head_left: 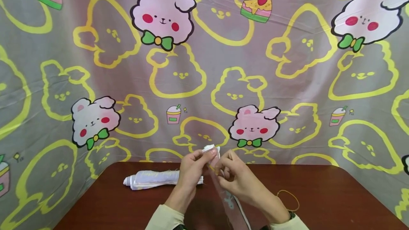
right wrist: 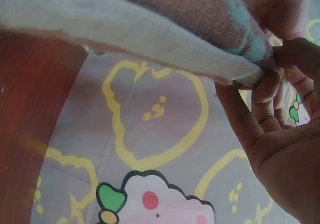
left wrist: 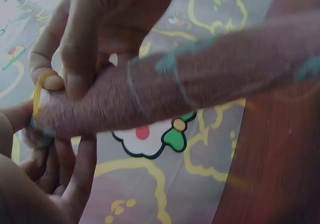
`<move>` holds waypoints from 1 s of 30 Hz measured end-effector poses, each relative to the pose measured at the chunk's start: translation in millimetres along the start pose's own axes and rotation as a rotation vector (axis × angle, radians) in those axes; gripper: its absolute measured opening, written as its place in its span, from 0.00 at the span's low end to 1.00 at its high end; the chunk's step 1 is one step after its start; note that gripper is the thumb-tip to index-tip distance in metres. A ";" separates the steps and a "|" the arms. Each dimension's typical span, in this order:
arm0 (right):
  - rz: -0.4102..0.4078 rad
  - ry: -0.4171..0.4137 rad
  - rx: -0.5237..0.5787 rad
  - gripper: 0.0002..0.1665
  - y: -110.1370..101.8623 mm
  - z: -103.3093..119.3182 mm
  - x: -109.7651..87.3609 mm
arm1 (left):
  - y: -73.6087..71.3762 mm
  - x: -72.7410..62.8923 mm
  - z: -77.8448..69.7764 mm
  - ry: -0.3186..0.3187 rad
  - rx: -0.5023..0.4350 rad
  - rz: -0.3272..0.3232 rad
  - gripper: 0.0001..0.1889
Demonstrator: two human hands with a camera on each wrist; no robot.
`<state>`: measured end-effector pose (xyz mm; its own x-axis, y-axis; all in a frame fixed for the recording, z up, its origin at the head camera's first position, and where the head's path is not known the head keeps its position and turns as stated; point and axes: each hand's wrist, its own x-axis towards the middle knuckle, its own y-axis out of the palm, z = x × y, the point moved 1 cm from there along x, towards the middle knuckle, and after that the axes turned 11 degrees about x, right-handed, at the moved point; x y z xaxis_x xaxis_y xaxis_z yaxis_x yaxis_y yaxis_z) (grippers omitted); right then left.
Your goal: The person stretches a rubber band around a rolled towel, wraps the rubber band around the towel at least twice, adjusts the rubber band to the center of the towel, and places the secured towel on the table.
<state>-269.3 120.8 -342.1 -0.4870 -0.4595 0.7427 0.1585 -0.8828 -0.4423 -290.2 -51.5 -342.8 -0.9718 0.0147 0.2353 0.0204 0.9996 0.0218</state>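
Note:
A pinkish-brown cloth rolled into a long tube (left wrist: pixel 165 87), with teal markings and a pale edge strip (right wrist: pixel 165 39), runs from the hands down toward the person. My left hand (head_left: pixel 191 169) grips its far end, where white folds (head_left: pixel 209 147) stick out above the thumb. A thin yellow rubber band (left wrist: pixel 38 97) crosses the tube near that end. Close beside the left, my right hand (head_left: pixel 238 176) has curled fingers and pinches the band at the tube's side. The band's far side is hidden behind the roll and fingers.
A second rolled cloth (head_left: pixel 156 179), white and lavender, lies on the dark red-brown table (head_left: pixel 310 187), left of the hands. Another yellow rubber band (head_left: pixel 298 201) lies by the right forearm. A patterned curtain (head_left: pixel 204 63) hangs behind the table's far edge.

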 end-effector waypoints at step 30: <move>-0.137 -0.085 -0.162 0.23 11.0 6.8 6.3 | -10.3 0.2 -5.7 -0.045 0.071 -0.048 0.16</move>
<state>-264.8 107.5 -338.9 -0.4190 -0.3492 0.8382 -0.0473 -0.9134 -0.4042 -289.3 -61.9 -337.4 -0.9809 -0.0336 0.1916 -0.0416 0.9984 -0.0378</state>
